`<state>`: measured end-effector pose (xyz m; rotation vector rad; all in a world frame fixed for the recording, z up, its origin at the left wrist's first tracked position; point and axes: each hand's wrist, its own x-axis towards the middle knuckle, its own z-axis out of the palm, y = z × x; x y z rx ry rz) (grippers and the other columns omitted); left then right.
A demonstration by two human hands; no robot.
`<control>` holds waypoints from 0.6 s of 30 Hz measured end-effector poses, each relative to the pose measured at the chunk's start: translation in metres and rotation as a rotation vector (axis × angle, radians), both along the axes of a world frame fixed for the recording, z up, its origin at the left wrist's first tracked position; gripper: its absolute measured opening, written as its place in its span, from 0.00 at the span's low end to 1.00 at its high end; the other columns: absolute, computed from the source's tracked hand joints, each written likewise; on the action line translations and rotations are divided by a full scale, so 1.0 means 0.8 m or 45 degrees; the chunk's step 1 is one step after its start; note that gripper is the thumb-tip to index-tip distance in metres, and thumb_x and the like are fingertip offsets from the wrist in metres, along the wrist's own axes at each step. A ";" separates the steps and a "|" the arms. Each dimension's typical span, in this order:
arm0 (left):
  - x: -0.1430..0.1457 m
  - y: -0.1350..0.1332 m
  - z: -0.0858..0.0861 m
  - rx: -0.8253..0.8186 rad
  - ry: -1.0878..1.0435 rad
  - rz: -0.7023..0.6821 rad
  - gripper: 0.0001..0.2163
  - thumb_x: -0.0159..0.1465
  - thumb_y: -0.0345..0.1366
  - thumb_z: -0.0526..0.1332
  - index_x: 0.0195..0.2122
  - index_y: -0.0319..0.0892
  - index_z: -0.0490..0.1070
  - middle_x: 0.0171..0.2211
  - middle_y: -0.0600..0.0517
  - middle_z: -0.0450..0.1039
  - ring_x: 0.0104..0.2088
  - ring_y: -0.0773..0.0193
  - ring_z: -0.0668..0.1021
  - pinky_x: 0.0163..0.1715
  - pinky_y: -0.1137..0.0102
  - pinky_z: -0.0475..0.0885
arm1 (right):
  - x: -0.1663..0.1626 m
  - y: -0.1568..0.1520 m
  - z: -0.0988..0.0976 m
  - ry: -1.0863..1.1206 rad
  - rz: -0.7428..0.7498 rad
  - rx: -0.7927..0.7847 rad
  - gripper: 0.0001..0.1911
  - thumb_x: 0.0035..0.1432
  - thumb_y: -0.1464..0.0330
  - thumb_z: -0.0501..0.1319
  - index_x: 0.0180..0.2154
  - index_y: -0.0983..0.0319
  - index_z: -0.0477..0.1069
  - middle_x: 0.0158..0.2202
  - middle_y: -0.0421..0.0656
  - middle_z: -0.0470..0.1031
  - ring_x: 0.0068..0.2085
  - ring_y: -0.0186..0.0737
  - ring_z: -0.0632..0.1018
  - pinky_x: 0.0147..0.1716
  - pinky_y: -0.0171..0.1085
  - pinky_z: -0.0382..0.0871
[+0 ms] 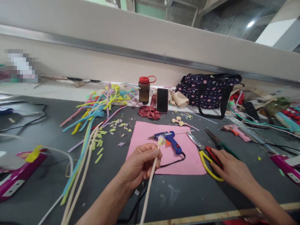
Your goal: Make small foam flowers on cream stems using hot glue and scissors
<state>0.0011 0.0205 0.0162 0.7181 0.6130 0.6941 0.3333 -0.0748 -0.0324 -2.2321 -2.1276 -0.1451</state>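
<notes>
Two containers noted: red-capped bottle [144, 90], contents indeterminable; dark patterned bag [207, 93], interior hidden. Cream craft stem [151, 181], slender, tipped pale yellow and lilac, is pinched in left hand [140, 162] over pink sheet [195, 164]. Right hand's [232, 170] fingers contact scissors' [202, 146] handles; closure cannot be determined.

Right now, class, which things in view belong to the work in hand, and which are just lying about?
Probably belonging: pale cord, in the left hand; scissors, at the right hand; blue glue gun; pink sheet.
Probably lying about: red-capped bottle; phone; patterned bag.
</notes>
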 end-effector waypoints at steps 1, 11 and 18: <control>0.000 0.000 -0.001 -0.006 0.005 0.008 0.08 0.52 0.36 0.64 0.22 0.37 0.68 0.13 0.54 0.68 0.08 0.77 0.63 0.06 0.83 0.51 | 0.000 0.002 -0.001 -0.006 0.013 -0.011 0.25 0.56 0.61 0.53 0.55 0.60 0.61 0.47 0.49 0.72 0.44 0.49 0.75 0.36 0.41 0.71; -0.001 0.005 -0.006 -0.001 0.056 0.058 0.09 0.51 0.37 0.64 0.22 0.38 0.68 0.13 0.56 0.68 0.08 0.77 0.61 0.06 0.82 0.50 | 0.009 0.024 0.001 1.035 -0.383 -0.058 0.33 0.44 0.61 0.56 0.54 0.61 0.61 0.31 0.45 0.75 0.28 0.45 0.77 0.25 0.38 0.69; -0.002 0.004 -0.007 -0.005 0.058 0.069 0.09 0.51 0.38 0.64 0.23 0.37 0.69 0.14 0.55 0.69 0.09 0.77 0.62 0.07 0.82 0.50 | 0.031 0.009 0.027 1.701 -0.554 -0.253 0.38 0.38 0.59 0.67 0.54 0.55 0.64 0.41 0.52 0.76 0.42 0.57 0.77 0.32 0.43 0.73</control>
